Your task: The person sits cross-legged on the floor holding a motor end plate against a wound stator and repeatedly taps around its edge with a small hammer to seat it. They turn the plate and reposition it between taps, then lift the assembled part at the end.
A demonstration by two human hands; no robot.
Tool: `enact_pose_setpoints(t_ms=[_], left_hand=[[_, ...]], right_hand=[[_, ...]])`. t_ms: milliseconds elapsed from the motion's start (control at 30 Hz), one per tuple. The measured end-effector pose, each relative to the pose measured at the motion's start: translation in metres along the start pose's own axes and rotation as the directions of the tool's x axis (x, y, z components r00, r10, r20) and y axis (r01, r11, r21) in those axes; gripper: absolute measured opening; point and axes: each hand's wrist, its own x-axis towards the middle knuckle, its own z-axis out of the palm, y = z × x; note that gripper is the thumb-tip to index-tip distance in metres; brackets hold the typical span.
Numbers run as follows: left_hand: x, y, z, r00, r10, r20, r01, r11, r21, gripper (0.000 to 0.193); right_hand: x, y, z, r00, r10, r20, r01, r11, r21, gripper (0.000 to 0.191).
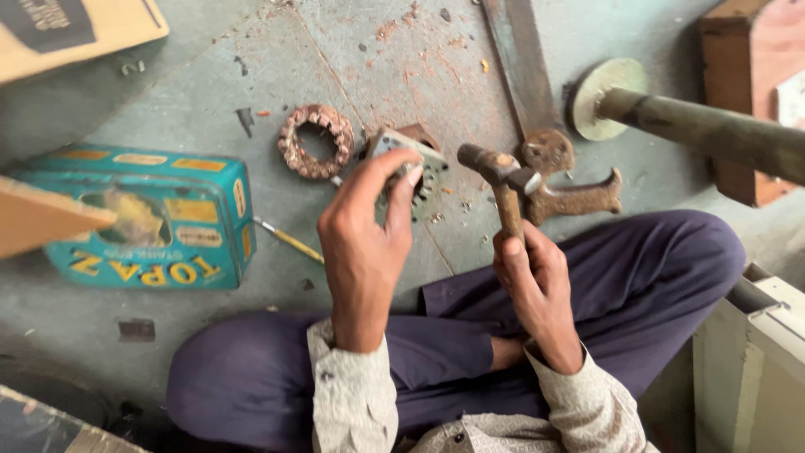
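Note:
My left hand is raised over my lap and grips a small round metal part with holes in its face, fingers wrapped over its top. My right hand holds a small hammer by its wooden handle, the rusty metal head pointing left, close beside the metal part. I sit cross-legged on the floor in dark blue trousers.
A coppery wound ring lies on the grey floor beyond my left hand. A teal tin box stands at left, a thin yellow stick beside it. A rusty bracket, a flat metal bar and a disc on a rod lie at right.

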Motion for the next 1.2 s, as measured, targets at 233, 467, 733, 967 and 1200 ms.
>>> enact_pose_setpoints(t_ms=[233,467,733,967,1200], left_hand=[[0.017,-0.024,0.010,0.999,-0.050,0.007,0.050,0.956,-0.290,0.016],[0.028,-0.049,0.016,0.987,0.159,-0.004,-0.151,0.929,-0.337,0.013],[0.031,-0.054,0.018,0.872,0.481,-0.088,-0.485,0.874,-0.024,0.014],[0.036,-0.056,0.023,0.823,0.550,-0.142,-0.558,0.829,-0.024,0.016],[0.035,-0.058,0.026,0.860,0.489,-0.149,-0.501,0.864,-0.053,0.016]], right_hand=[[0.013,0.013,0.009,0.997,-0.083,0.001,0.082,0.990,0.111,0.034],[0.042,0.027,0.017,0.979,-0.198,-0.038,0.200,0.979,0.043,0.041],[0.055,0.023,0.013,0.931,-0.341,-0.131,0.331,0.939,-0.089,0.047],[0.036,-0.001,0.014,0.811,-0.580,-0.079,0.547,0.799,-0.251,0.044],[0.031,-0.014,0.020,0.753,-0.656,-0.055,0.609,0.725,-0.322,0.040]])
